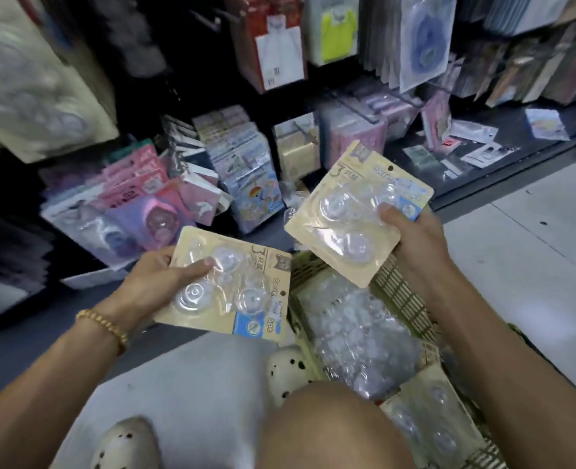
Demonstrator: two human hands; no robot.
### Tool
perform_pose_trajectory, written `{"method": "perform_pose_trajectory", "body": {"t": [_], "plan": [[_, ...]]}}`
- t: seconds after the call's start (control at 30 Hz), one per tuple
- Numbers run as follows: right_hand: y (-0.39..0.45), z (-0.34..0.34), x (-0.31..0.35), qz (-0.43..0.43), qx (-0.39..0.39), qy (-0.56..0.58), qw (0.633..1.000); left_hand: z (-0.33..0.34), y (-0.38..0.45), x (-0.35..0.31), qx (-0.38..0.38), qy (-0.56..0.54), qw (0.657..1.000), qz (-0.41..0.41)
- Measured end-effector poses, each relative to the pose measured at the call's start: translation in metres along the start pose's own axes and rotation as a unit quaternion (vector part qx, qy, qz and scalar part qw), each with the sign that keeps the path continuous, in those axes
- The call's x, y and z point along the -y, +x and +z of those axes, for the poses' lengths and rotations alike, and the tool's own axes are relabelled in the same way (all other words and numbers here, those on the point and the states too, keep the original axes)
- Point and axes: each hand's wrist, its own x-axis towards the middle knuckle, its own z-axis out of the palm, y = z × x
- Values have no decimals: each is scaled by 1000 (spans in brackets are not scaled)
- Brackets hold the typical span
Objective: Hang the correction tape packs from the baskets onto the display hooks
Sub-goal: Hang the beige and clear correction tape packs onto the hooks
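Bare knee (327, 424) aside, one correction tape pack (227, 282) is gripped in the left hand (151, 286) and another correction tape pack (359, 211) is clasped by the right hand (415, 238), above the basket (401, 292). Light, stiff cards with slippery blisters are best held at the edges; the hang hole looks blurred, probably topmost.

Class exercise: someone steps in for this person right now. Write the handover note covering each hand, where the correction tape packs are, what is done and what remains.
Left hand: holds one beige-carded clear-blister correction tape pack, flat, thumb on top.
Right hand: holds a second identical pack, raised above the basket.
Cream slatted plastic basket: on the floor by the right knee, with many more packs inside.
Done: two packs picked up; neither is on a hook.
Left: hang both on the display hooks, then empty the basket.
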Motion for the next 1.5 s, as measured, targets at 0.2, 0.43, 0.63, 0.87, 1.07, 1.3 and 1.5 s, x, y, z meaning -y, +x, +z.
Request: {"method": "perform_pose_trajectory", "body": {"t": [0.2,0.43,0.63,0.87,1.07,1.3,1.5], "plan": [[-14,100,9,36,215,-57,974,-61,-35,1,-41,-136,989,-28],[-44,208,35,13,373,-99,923,-120,-70,-1,-64,-208,976,-25],[-55,242,45,57,371,-56,925,-141,-77,6,-63,-256,964,-23],[-63,270,44,80,415,-80,903,-151,-74,9,14,-302,953,-8],[-53,282,31,60,411,-156,896,-164,-64,12,-4,-293,956,5],[-42,301,61,-40,382,-130,914,-184,-57,14,-70,-183,980,-24],[-57,351,100,-155,368,-161,903,-198,-54,13,-93,-150,983,-39]]}}
